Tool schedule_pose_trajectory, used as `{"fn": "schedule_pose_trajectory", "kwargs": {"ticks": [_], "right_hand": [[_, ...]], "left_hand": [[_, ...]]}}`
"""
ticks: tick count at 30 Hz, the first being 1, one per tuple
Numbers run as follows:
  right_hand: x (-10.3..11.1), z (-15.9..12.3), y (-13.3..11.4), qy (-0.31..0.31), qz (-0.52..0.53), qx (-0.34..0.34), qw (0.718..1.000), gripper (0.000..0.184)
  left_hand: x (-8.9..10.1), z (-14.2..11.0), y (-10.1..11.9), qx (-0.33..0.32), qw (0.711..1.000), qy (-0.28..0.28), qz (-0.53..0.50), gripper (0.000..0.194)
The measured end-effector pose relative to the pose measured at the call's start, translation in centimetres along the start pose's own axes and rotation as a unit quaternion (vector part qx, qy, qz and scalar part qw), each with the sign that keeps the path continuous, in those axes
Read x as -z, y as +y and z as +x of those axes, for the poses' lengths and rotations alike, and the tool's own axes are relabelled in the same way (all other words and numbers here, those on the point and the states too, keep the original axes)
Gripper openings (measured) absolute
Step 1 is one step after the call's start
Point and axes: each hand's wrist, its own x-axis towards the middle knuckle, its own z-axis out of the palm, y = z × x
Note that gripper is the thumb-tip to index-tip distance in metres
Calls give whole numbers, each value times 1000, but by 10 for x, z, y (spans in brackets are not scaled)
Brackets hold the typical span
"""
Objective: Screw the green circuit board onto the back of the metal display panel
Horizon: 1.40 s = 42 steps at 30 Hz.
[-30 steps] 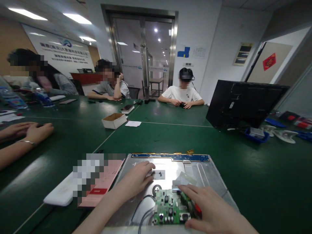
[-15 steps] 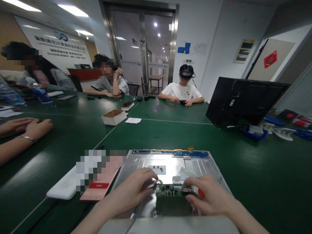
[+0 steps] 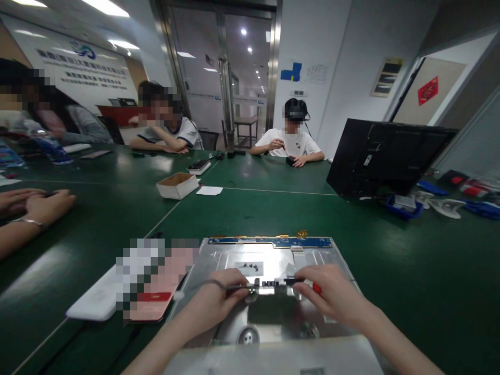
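Note:
Over the silver metal back of a flat display panel (image 3: 230, 255), both hands hold a small circuit board (image 3: 269, 284), seen nearly edge-on. My left hand (image 3: 221, 297) pinches its left end, where a dark cable (image 3: 213, 282) runs across the fingers. My right hand (image 3: 332, 291) grips the other end between thumb and fingers. A red piece (image 3: 316, 288) shows at that hand; its kind is unclear. Several small dark screws (image 3: 252, 267) lie on a pale label of the panel. Along the panel's far edge runs a blue circuit strip (image 3: 273, 242).
Left of the panel lie a white slab-like device (image 3: 94, 297) and a pink phone-like one (image 3: 156, 307). Farther off are an open white box (image 3: 177, 187) and a black monitor (image 3: 383, 161). Another person's hands (image 3: 47, 205) rest at left; other people sit across the table (image 3: 289, 213).
The circuit board has risen a little and turned from showing its green face to nearly edge-on. Both hands keep hold of it. The view has shifted slightly.

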Motion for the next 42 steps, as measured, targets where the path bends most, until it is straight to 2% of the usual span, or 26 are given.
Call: {"fn": "schedule_pose_trajectory", "kwargs": {"ticks": [4,7,11,14,16,19,22,24,29,36,40,42], "right_hand": [[-4,-21,-5,-27,-45,17,998,21],[-17,-36,-6,-54,-91,19,994,13],[-37,-47,-9,-66,-161,13,985,17],[-42,-51,-9,-64,-168,16,984,27],[-39,-55,-6,-56,-169,18,984,37],[-34,-65,6,-22,-190,3,982,38],[-35,-78,22,15,-222,-3,975,41],[-39,-84,31,32,-239,-11,970,44],[-46,-84,41,45,-256,-44,965,43],[-41,-73,52,52,-233,-64,969,43],[-37,-68,57,59,-235,-57,969,41],[-29,-63,56,53,-222,-58,972,37]], "left_hand": [[3,-2,1,-15,999,-40,-21,16],[2,-4,0,-13,999,-52,-11,12],[4,-7,3,-21,998,-67,4,17],[6,-17,5,-24,997,-72,11,20],[5,-29,1,-17,997,-62,31,28],[-4,-52,-13,-6,995,-31,93,60],[-15,-69,-27,-10,987,-42,155,78],[-19,-72,-31,-11,982,-49,184,84],[-17,-53,-23,-34,978,-58,200,82],[-5,-31,0,14,981,-89,171,78],[0,-16,17,43,979,-85,180,68],[2,-1,26,60,974,-64,208,53]]}}
